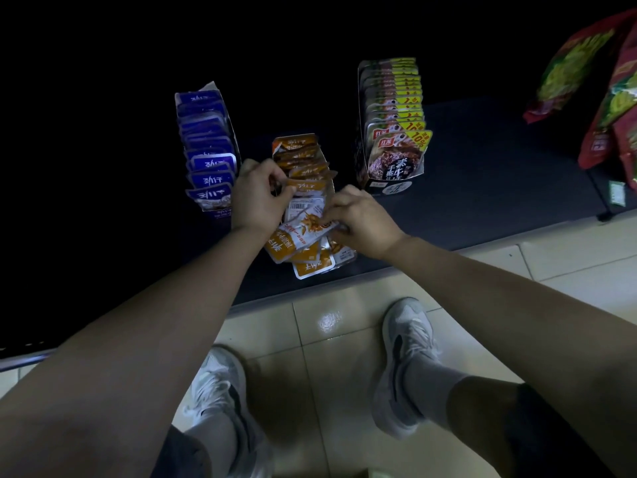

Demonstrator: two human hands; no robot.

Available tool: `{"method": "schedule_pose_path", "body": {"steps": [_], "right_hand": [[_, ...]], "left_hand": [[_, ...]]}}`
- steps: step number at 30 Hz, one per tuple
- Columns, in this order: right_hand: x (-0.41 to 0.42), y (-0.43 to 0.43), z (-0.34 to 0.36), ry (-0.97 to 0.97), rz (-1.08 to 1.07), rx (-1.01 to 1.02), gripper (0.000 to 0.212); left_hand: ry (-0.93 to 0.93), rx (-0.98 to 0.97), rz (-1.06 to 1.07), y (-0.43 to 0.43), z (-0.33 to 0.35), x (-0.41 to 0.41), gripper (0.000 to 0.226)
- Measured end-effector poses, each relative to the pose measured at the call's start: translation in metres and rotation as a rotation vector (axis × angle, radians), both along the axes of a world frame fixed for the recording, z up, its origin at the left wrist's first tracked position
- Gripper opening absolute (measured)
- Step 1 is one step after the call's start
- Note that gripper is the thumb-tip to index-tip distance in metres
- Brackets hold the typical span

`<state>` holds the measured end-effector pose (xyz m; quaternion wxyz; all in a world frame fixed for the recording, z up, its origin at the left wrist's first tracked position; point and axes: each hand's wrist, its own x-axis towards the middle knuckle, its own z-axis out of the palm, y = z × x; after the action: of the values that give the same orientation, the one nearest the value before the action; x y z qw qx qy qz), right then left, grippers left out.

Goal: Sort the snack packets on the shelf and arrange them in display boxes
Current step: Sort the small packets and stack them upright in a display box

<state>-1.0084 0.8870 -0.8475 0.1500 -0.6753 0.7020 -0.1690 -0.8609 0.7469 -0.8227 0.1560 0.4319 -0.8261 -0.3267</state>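
Note:
An orange display box (329, 188) stands in the middle of the dark shelf (482, 188), holding a row of orange snack packets (303, 163). Several more orange packets (310, 262) lie loose in a pile at its front end. My left hand (256, 194) pinches the nearest upright packet in the row. My right hand (360, 222) grips a loose orange packet (303, 232) lying across the pile. A blue box (231, 124) with blue packets (210, 157) stands to the left.
A box of dark packets with yellow labels (394, 122) stands to the right. Large red and green bags (593, 84) hang at the far right. The shelf edge (362, 274) runs just above the tiled floor, where my two shoes (406, 367) stand.

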Motion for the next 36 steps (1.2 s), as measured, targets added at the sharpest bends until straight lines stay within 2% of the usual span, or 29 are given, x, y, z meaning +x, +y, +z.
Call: {"method": "schedule_pose_path", "body": {"steps": [5,8,12,15,19,21,23,26,30,34,36], "right_hand": [[-0.014,0.004,0.014,-0.137,-0.071,-0.092,0.012],[-0.021,0.009,0.020,-0.143,-0.133,-0.057,0.008],[-0.016,0.015,0.016,-0.075,-0.015,0.072,0.009],[-0.006,0.010,0.017,-0.117,-0.062,0.145,0.020],[0.006,-0.002,0.014,-0.033,-0.073,0.243,0.053],[0.008,-0.005,0.011,0.020,-0.031,0.286,0.059],[0.010,-0.006,0.013,-0.025,-0.041,0.297,0.059],[0.003,-0.005,0.020,-0.161,-0.131,0.273,0.051],[-0.017,0.007,0.029,-0.294,-0.218,0.127,0.013],[-0.017,0.001,0.039,-0.557,-0.419,-0.022,0.015],[-0.006,-0.009,0.037,-0.499,-0.364,-0.026,0.013]], "left_hand": [[-0.016,0.025,0.038,-0.001,0.004,0.000,0.013],[-0.036,0.045,0.045,0.001,0.007,-0.002,0.014],[-0.038,0.074,0.045,0.004,0.008,-0.003,0.015],[-0.025,0.094,0.055,0.004,0.008,-0.002,0.015],[-0.006,0.118,0.056,0.005,0.006,-0.002,0.016],[0.011,0.120,0.057,0.005,0.005,-0.002,0.017],[0.017,0.128,0.060,0.005,0.005,-0.001,0.018],[0.008,0.146,0.067,0.003,0.006,-0.002,0.019],[0.011,0.217,0.042,-0.001,0.006,-0.001,0.020],[0.018,0.268,0.039,-0.003,0.006,0.001,0.019],[0.043,0.304,0.021,-0.002,0.007,0.002,0.018]]}}
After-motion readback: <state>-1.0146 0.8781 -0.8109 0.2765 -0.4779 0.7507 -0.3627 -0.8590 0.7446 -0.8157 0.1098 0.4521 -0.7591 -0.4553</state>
